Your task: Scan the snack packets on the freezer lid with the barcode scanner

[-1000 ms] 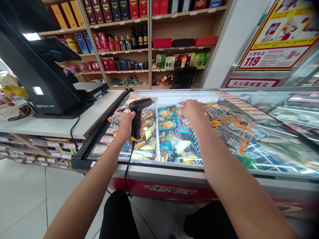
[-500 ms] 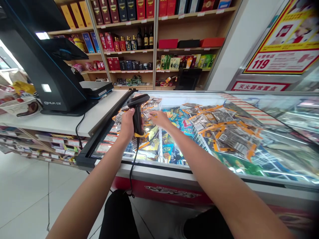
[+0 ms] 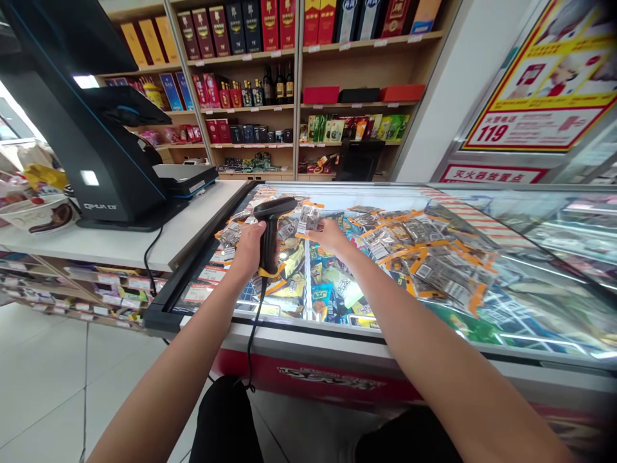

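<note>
My left hand (image 3: 249, 249) is wrapped round the handle of a black barcode scanner (image 3: 270, 241), held upright above the freezer's glass top, its head pointing right. A cord (image 3: 255, 321) hangs from the handle. Just right of the scanner, my right hand (image 3: 332, 236) pinches a small clear snack packet (image 3: 309, 220) with orange edges, its white label showing. Similar packets lie in a loose heap (image 3: 434, 257) to the right on the glass, and some more (image 3: 231, 235) lie to the left, partly behind my left hand and the scanner.
Beneath the glass, the chest freezer (image 3: 328, 379) holds colourful ice-cream packs. At left, a white counter (image 3: 120, 241) bears a black point-of-sale terminal (image 3: 101, 161) and a paper bowl (image 3: 41, 215). Shelves of boxes and bottles (image 3: 255, 116) stand behind; a fire-safety poster (image 3: 530, 96) hangs right.
My right hand has moved slightly right and now shows a packet raised in its fingers beside the scanner. The scanner stays in my left hand, and the view has shifted a little.
</note>
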A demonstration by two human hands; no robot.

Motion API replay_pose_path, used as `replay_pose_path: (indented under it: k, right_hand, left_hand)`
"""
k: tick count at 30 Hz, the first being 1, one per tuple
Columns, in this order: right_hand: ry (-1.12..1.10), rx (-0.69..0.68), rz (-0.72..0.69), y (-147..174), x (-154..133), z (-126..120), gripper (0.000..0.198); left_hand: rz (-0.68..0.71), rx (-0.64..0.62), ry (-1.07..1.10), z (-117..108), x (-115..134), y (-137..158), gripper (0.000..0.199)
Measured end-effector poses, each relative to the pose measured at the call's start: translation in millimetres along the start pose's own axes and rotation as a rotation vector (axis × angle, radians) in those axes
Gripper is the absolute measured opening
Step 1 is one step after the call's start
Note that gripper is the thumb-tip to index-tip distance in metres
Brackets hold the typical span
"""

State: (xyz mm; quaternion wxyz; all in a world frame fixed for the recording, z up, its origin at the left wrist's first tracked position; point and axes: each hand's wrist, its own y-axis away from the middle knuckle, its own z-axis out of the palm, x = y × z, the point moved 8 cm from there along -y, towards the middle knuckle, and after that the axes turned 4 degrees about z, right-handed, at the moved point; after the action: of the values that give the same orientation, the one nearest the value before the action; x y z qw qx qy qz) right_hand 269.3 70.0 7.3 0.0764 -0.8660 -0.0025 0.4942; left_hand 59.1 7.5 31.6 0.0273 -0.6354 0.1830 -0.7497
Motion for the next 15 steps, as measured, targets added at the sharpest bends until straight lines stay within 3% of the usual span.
replay_pose_path:
  k: [5, 15]
  right_hand:
    - [-0.096, -0.123, -0.048, -5, 1, 9, 0.013]
    - [-0.067, -0.071, 0.080, 6, -5, -4, 0.008]
  left_hand:
    - [-0.069, -0.084, -0.021, 6, -9, 2, 0.043]
    - [-0.059, -0.102, -0.009, 4, -9, 1, 0.050]
